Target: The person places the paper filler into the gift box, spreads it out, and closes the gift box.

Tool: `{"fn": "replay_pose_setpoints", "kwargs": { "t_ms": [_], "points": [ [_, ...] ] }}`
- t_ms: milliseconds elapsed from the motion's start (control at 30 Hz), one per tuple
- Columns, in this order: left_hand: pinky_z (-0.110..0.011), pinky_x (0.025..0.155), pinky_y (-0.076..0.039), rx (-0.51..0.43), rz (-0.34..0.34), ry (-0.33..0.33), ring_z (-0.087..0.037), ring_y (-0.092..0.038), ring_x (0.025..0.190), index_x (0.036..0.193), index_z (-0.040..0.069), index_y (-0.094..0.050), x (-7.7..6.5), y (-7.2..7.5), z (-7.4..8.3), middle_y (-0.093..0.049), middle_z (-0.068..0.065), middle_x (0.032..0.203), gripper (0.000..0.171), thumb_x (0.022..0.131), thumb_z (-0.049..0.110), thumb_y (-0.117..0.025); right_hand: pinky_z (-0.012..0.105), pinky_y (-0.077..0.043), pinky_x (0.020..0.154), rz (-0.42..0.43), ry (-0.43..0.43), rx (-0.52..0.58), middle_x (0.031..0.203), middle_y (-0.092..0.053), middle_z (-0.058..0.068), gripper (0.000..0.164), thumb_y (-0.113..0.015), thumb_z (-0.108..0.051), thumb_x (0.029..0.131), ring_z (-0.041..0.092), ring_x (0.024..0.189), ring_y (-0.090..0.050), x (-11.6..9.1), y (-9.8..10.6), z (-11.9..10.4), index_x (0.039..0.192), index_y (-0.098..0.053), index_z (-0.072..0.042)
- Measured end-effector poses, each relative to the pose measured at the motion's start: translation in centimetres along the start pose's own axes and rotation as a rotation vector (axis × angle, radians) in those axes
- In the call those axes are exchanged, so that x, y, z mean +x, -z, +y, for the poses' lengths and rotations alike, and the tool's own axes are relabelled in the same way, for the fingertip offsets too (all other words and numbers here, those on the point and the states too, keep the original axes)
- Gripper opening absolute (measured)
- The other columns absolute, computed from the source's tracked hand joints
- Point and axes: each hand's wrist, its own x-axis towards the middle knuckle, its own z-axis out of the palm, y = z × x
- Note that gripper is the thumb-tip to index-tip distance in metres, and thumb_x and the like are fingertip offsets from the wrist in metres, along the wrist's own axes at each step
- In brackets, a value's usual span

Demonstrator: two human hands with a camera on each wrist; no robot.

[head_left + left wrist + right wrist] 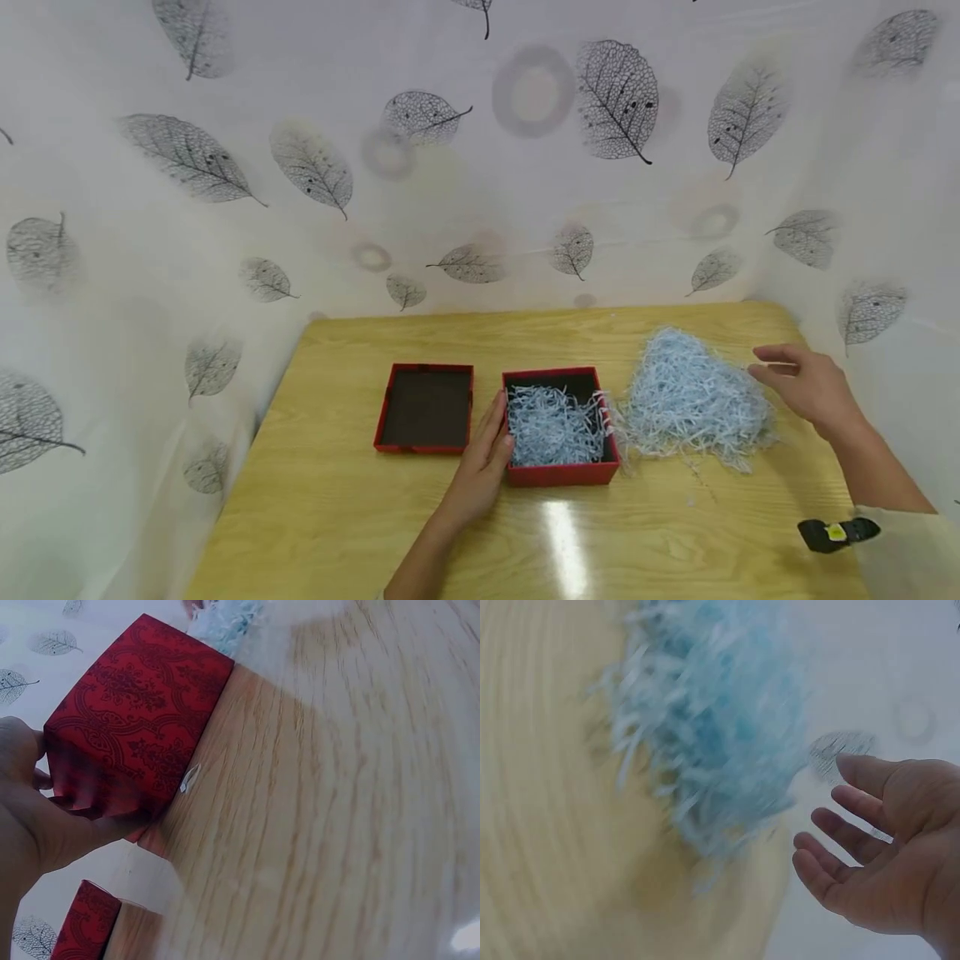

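Note:
A red box (562, 476) stands on the table with light blue shredded paper (553, 427) inside, some strands hanging over its right rim. My left hand (482, 462) rests against the box's left side, fingers extended along it. The left wrist view shows that hand (45, 814) touching the dark-patterned red wall (142, 705). To the right of the box lies a loose pile of shredded paper (693, 396). Just off the pile's right side is my right hand (813, 387), raised with loosely bent fingers and nothing in them. In the right wrist view this hand (889, 844) is apart from the blurred pile (720, 712).
A shallow red lid (425, 408) with a dark inside lies left of the box. Stray paper bits (697, 475) lie on the wooden table (322, 500). A leaf-printed curtain (480, 192) hangs behind and at the sides. A black band (837, 533) is around the right sleeve.

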Motion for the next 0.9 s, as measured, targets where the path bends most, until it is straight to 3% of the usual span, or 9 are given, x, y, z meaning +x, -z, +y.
{"fn": "replay_pose_setpoints", "kwargs": {
  "t_ms": [100,200,300,400,533,633,733,900],
  "points": [
    [-0.047,0.127,-0.02,0.003,0.002,0.0,-0.025,-0.012,0.162,0.171,0.019,-0.017,-0.3,0.1,-0.1,-0.014,-0.002,0.177,0.063,0.115,0.017,-0.045,0.067,-0.052,0.089,-0.116,-0.057,0.034,0.153,-0.036,0.045,0.069,-0.054,-0.037,0.112,0.066,0.131,-0.042,-0.2,-0.6,2.4,0.155,-0.037,0.015],
    [-0.046,0.127,-0.021,0.003,-0.006,-0.003,-0.026,-0.012,0.162,0.171,0.02,-0.016,-0.4,0.1,-0.2,-0.013,-0.003,0.177,0.063,0.115,0.017,-0.044,0.052,-0.059,0.086,-0.172,-0.053,0.044,0.154,-0.035,0.044,0.071,-0.054,-0.036,0.112,0.065,0.131,-0.042,-0.2,-1.3,3.6,0.156,-0.033,0.015],
    [-0.05,0.127,-0.021,-0.002,-0.007,-0.007,-0.026,-0.011,0.163,0.171,0.022,-0.015,-0.3,0.0,0.0,-0.012,-0.004,0.178,0.063,0.115,0.017,-0.044,0.029,-0.058,0.076,-0.134,0.001,0.035,0.145,-0.047,0.043,0.058,-0.058,-0.024,0.111,0.061,0.124,-0.051,0.0,-2.2,4.0,0.151,-0.043,0.015],
    [-0.055,0.126,-0.02,-0.007,0.0,-0.003,-0.026,-0.01,0.163,0.171,0.023,-0.015,-0.2,-0.1,0.1,-0.012,-0.005,0.178,0.064,0.115,0.017,-0.044,0.018,-0.052,0.069,-0.075,0.054,-0.001,0.13,-0.06,0.04,0.04,-0.062,-0.008,0.106,0.054,0.112,-0.062,0.3,-3.1,4.2,0.14,-0.056,0.014],
    [-0.056,0.127,-0.02,-0.008,-0.002,-0.001,-0.024,-0.01,0.163,0.171,0.022,-0.015,-0.2,-0.1,0.0,-0.012,-0.003,0.178,0.064,0.115,0.016,-0.045,0.019,-0.053,0.066,-0.014,0.057,-0.033,0.118,-0.068,0.034,0.029,-0.063,-0.004,0.104,0.021,0.091,-0.071,0.3,-3.3,4.0,0.128,-0.065,0.011],
    [-0.052,0.127,-0.021,-0.016,-0.01,-0.003,-0.024,-0.01,0.163,0.171,0.021,-0.015,-0.1,-0.2,0.0,-0.012,0.0,0.177,0.064,0.115,0.016,-0.044,0.02,-0.053,0.065,0.015,0.047,0.004,0.116,-0.069,0.032,0.032,-0.062,-0.014,0.107,-0.006,0.086,-0.06,0.2,-2.3,3.2,0.129,-0.065,0.011],
    [-0.049,0.127,-0.021,-0.016,-0.01,0.002,-0.022,-0.01,0.163,0.171,0.023,-0.015,0.0,-0.1,0.0,-0.012,0.002,0.177,0.064,0.115,0.017,-0.044,0.018,-0.053,0.065,0.062,0.058,0.045,0.111,-0.072,0.017,0.037,-0.062,-0.02,0.108,-0.018,0.085,-0.052,0.2,-0.6,1.7,0.131,-0.063,0.009],
    [-0.055,0.127,-0.017,0.003,-0.001,0.005,-0.023,-0.01,0.163,0.171,0.024,-0.015,0.0,0.1,0.2,-0.012,0.0,0.178,0.064,0.115,0.018,-0.045,0.018,-0.051,0.062,0.145,0.075,0.055,0.101,-0.064,-0.025,0.036,-0.063,-0.021,0.108,-0.017,0.082,-0.055,-0.2,2.2,-1.8,0.135,-0.064,0.004]
  ]
}}
